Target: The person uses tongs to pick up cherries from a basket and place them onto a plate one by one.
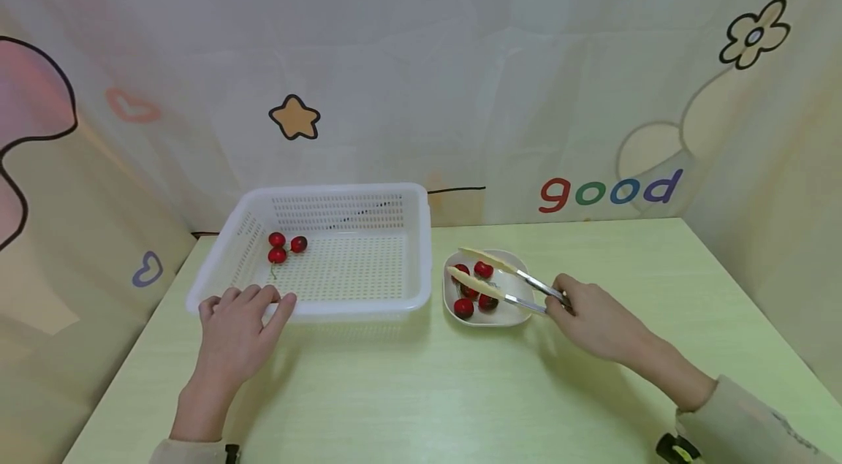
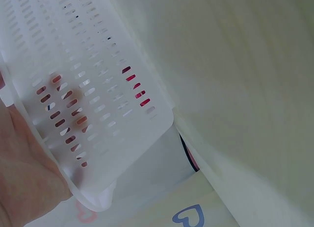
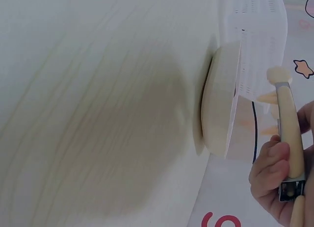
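My left hand (image 1: 237,332) holds the near rim of a white perforated plastic basket (image 1: 362,307); its fingers reach over the edge and show faintly through the slots in the left wrist view. Three red cherries (image 1: 277,256) lie inside toward the left, one with a green stem. To the right, my right hand (image 1: 598,321) grips metal tongs (image 1: 487,284) with cream-coloured ends. Their arms are spread apart above a small white dish (image 1: 511,313). Several cherries (image 1: 463,308) sit in that dish, partly covered by the tongs. Whether a tip touches any cherry, I cannot tell.
A pale wooden table (image 1: 408,391) carries everything. Behind it hangs a printed curtain (image 1: 368,69), close to the far side of the basket. The dish stands just right of the basket, with a narrow gap between them.
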### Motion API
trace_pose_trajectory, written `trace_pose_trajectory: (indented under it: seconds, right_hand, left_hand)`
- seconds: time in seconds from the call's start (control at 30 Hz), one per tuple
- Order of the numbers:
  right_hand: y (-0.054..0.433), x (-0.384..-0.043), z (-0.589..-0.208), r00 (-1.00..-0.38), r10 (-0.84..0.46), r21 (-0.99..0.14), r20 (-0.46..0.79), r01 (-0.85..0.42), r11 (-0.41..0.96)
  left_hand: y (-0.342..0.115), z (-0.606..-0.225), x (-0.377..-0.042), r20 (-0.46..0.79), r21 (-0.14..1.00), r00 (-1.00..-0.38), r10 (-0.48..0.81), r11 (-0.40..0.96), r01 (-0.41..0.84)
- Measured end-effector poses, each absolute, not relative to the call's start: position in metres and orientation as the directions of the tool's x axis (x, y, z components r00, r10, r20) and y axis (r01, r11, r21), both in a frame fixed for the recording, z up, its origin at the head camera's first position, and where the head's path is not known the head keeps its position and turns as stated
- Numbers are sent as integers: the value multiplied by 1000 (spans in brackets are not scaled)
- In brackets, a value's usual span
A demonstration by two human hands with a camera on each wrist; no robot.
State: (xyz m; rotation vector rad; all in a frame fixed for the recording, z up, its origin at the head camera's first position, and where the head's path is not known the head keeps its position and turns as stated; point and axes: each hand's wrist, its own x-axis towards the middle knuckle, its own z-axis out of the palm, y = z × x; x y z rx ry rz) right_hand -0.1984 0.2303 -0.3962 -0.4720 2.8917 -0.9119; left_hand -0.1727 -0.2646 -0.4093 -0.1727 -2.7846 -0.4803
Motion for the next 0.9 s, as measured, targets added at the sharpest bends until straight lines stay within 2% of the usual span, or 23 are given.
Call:
trace_pose_trajectory:
  seconds: [0.23,0.5,0.9]
  right_hand:
    - [225,-202,-395,-945,-326,-655,26,-263,709]
    - [223,-207,-389,-901,-423,-805,-100,-177,567]
    - [212,-212,-381,-889,-441,-869,-121,-120,479]
  left_hand:
    - [-265,-410,-174,300,306,-952,61,939,157]
    - [-264,-408,-174,312,298,-948,57,942,155]
    - [-265,-409,-174,300,298,-952,59,942,152]
